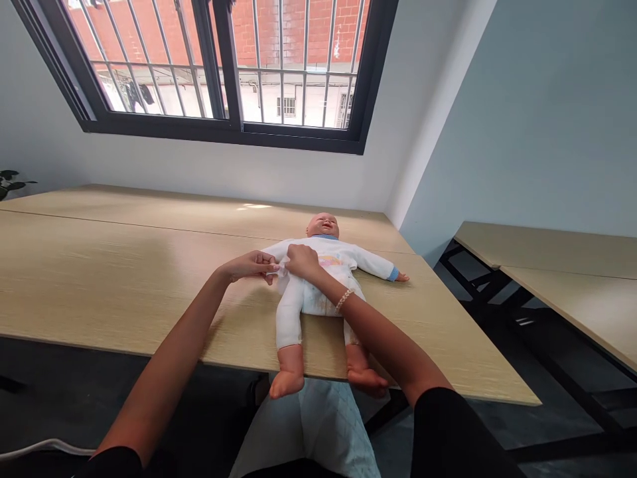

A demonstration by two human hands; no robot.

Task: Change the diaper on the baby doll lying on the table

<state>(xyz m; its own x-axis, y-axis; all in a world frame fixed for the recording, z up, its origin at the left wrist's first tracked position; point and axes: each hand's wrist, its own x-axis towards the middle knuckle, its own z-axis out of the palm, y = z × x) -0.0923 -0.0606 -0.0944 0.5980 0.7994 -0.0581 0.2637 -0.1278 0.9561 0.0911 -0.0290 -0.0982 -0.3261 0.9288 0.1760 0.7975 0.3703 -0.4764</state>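
A baby doll [365, 259] lies on its back on the table, head at the far end and bare feet sticking out past the front edge. It wears a white top with blue collar and cuffs, and white bottoms [288, 318]. At the doll's waist, on the left side, my left hand [256, 265] pinches a bit of the white clothing between thumb and fingers. My right hand [302, 261] is closed on the same white clothing right beside it, its fingertips partly hidden. Whether the pinched part is cloth or a fastening tab cannot be made out.
The wooden table [124, 279] stands against the wall under a barred window [229, 126]. Another table [572, 285] is on the right, across a gap. A plant [12, 182] shows at the far left, and a white cable [50, 445] at the lower left.
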